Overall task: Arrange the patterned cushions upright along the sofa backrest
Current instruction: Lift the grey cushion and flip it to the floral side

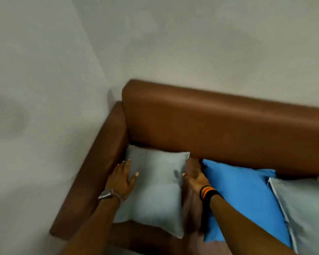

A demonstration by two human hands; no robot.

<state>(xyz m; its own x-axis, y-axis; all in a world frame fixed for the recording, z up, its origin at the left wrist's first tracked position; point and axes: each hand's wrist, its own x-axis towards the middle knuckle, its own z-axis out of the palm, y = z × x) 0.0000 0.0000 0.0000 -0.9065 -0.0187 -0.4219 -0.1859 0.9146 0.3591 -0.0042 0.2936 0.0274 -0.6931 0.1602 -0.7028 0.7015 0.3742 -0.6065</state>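
A pale grey cushion leans in the left corner of a brown leather sofa, its top edge against the backrest. My left hand lies flat on the cushion's left side, fingers spread. My right hand presses against its right edge, palm turned toward it. Neither hand closes around the fabric. A bright blue cushion leans to the right of it, and another pale grey cushion sits at the far right, cut off by the frame edge.
The sofa's left armrest runs beside a plain grey wall, and the backrest stands against another wall. A strip of brown seat shows between the grey and blue cushions. The view is blurred.
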